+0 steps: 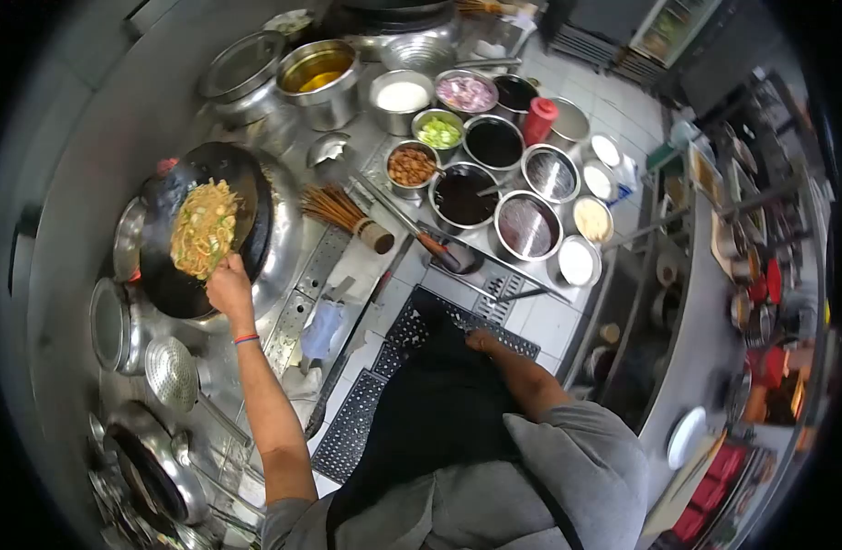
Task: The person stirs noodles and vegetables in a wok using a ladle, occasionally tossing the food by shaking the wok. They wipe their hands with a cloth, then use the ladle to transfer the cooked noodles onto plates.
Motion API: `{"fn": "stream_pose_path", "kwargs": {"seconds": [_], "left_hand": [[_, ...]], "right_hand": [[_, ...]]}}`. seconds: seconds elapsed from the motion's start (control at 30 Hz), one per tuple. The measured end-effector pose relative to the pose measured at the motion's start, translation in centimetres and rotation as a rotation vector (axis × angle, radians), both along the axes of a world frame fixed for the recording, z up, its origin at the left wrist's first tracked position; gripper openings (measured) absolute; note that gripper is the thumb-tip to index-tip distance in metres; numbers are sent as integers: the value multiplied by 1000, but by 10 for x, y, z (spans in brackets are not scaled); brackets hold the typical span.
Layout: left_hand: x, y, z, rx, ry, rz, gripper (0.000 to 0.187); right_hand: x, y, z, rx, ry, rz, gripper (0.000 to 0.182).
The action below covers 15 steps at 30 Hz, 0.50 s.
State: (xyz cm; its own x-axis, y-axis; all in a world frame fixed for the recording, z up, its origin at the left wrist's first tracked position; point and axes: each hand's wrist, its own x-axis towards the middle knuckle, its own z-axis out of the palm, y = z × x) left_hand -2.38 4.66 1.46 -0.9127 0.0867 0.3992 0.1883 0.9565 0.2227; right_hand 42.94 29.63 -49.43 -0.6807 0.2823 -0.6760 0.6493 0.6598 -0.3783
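Note:
My left hand point(229, 291) is closed at the near edge of a dark wok point(178, 282), seemingly gripping its rim or handle, which the fingers cover. In the wok lies a heap of fried noodles point(204, 229) with green bits, close to my fingers. The wok sits tilted over a round metal burner ring point(284, 225). My right hand point(481, 341) hangs low beside my black apron point(421, 403); its fingers are small and partly hidden.
A ladle point(375, 192) with a wooden handle and a bamboo brush point(348, 220) lie right of the wok. Beyond stand several metal pots, including chopped onion point(467, 93) and dark sauce point(464, 196). A perforated skimmer point(172, 374) lies at lower left; a perforated mat point(357, 431) covers the floor.

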Motion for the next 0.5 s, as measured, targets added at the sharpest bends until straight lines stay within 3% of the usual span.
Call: {"fn": "stream_pose_path", "kwargs": {"seconds": [0.03,0.1,0.13,0.2,0.3,0.4,0.5], "left_hand": [[-2,0,-3,10,3,-9,44],[0,1,-1,-1,-10,-45,45],[-1,2,-2,10,-11,-42,44],[-3,1,-2,22,-14,-56,44],[-2,1,-3,-4,4,-73,44],[-1,4,1,28,-28,-67,43],[-3,3,-1,24,-51,-56,42]], "right_hand": [[38,8,38,8,-10,-35,43],[26,-9,119,-30,19,256,43],[35,-17,125,-33,7,225,43],[50,-30,110,-69,-104,-245,46],[72,-37,154,-71,-47,-452,46],[126,-21,55,-95,39,-367,47],[124,-29,57,-64,94,-283,44]]}}
